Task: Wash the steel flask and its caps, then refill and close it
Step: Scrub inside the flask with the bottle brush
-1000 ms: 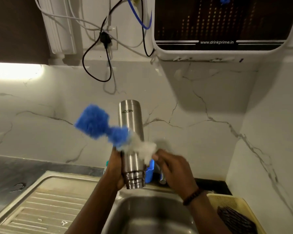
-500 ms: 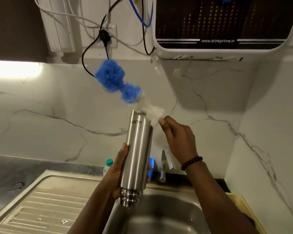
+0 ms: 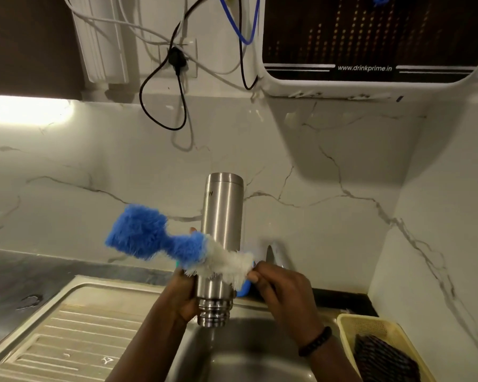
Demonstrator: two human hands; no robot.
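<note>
Left hand (image 3: 184,293) gripping flask (image 3: 221,238); right hand (image 3: 282,292) pinching brush (image 3: 182,248) against it.

Sink basin (image 3: 249,359) open below; tap (image 3: 273,255) close behind; basket (image 3: 351,326) right.

1. Home kitchen, sink corner.
2. Steel sink (image 3: 249,354) with ribbed draining board (image 3: 75,334) set into a dark counter (image 3: 9,274).
3. White marble-look backsplash (image 3: 94,166) with grey veins, lit from the left by an under-cabinet light (image 3: 25,108).
4. Wall-mounted water purifier (image 3: 370,45), web address printed on its front; cables run to a wall socket (image 3: 180,57).
5. Yellow plastic basket (image 3: 370,326) right of the sink.
</note>
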